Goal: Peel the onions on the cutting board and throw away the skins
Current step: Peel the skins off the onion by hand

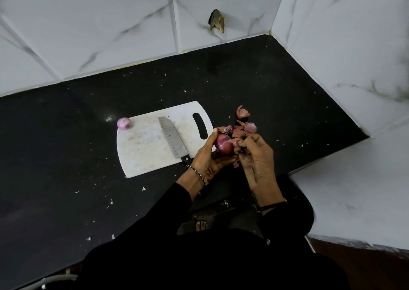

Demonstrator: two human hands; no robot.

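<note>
A white plastic cutting board (143,148), flat, with rounded corners and an oblong handle slot, is laid on a black stone-like counter (66,146) speckled with pale flecks and scraps. A knife (171,140) with a broad, dull-grey steel blade, dimpled along its edge, is laid across the board; its black handle is largely hidden behind the left wrist. A small peeled onion (124,123), smooth, round and pale violet, is set on the board's far left corner. Thin, curled, papery pink-brown skins (244,127) are heaped on the counter just beside the board's slotted end.

A red onion (224,144), glossy purple with fine stripes, is held above the board's near right corner. It is cupped by the left hand (209,157), whose thumb and fingers are curled round it. The right hand (256,163) is set against the onion's right side with its fingers bent tightly, and a pale skin flap (235,143) is pinched at the fingertips. A thin bangle (197,172) is worn at the left wrist. The walls are clad in glossy white marble-patterned tiles (110,24), one marked by a rough broken hole (217,21).
</note>
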